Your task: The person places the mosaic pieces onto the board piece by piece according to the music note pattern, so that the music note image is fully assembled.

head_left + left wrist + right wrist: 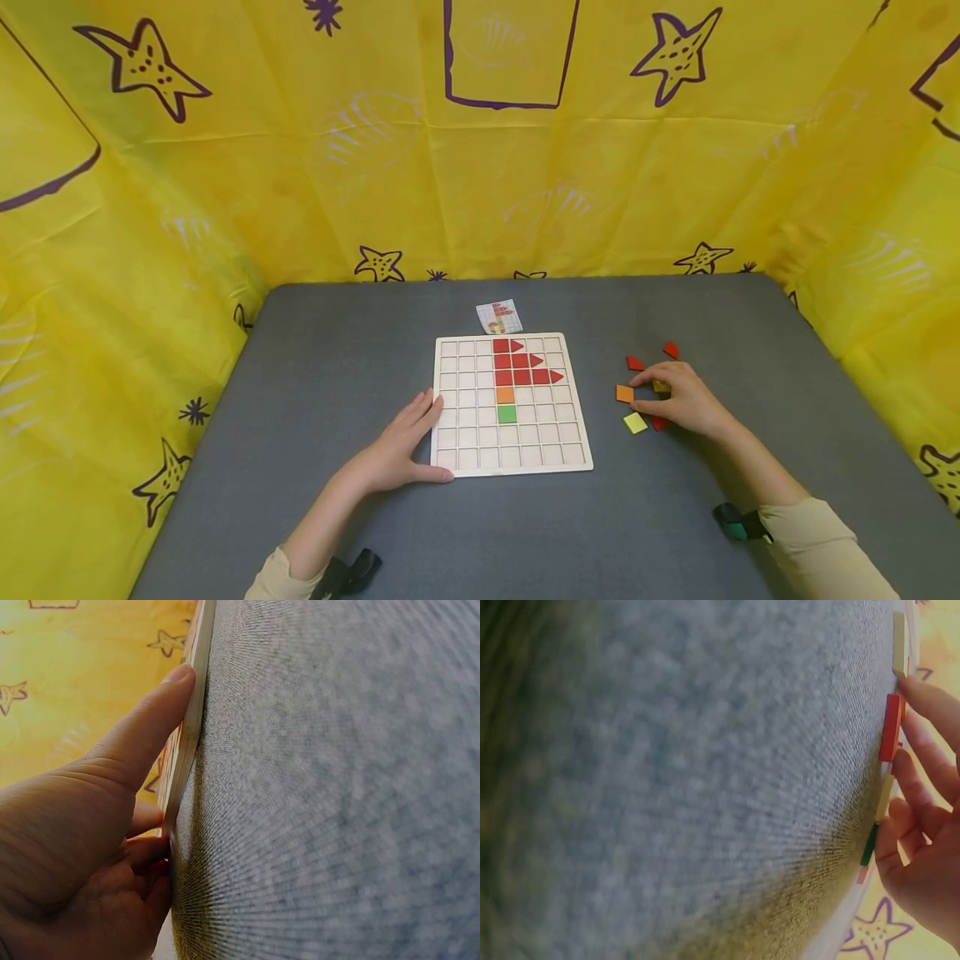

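Note:
A pale wooden grid board [540, 450] lies on the table, with red squares and red pointed tiles, an orange square [506, 395] and a green square [507, 414] set in it. My left hand [397, 446] rests at the board's lower left, fingers along its left edge and thumb on the front edge; the left wrist view shows the thumb [142, 731] on the rim. To the right of the board, my right hand [681, 400] pinches another orange square tile [624, 393] by its right corners with thumb and index finger. A pale yellow square [635, 423] lies just below the thumb.
Red tiles [635, 363] lie around the right hand, one further back [671, 350]. A yellow piece [660, 387] is partly under the fingers. The right wrist view shows a dark green tile edge [869, 844]. A small pattern card [499, 317] lies behind the board.

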Action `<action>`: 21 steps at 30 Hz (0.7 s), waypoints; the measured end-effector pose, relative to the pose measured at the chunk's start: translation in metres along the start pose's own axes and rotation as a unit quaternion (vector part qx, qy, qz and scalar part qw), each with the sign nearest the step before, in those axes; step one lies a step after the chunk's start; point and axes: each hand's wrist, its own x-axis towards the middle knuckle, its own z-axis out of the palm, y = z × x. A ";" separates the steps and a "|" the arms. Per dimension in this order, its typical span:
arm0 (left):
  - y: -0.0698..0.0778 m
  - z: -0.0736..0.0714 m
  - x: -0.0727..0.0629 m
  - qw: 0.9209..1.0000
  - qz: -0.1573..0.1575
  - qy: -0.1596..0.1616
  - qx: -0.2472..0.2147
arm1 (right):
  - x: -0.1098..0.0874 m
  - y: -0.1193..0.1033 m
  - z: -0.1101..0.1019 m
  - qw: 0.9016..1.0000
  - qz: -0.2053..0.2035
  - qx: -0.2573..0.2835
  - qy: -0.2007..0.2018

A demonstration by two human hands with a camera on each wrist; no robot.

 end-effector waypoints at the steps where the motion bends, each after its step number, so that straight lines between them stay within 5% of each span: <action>1: 0.000 0.000 0.000 1.000 0.000 0.000 0.000 | 0.000 0.000 0.001 1.000 -0.002 -0.002 0.004; 10: 0.001 0.000 0.000 1.000 -0.004 0.000 -0.003 | 0.003 -0.005 0.006 1.000 0.012 -0.008 0.024; 21: 0.002 -0.001 0.000 1.000 -0.001 0.001 -0.002 | 0.012 -0.038 0.030 0.996 0.010 0.082 0.017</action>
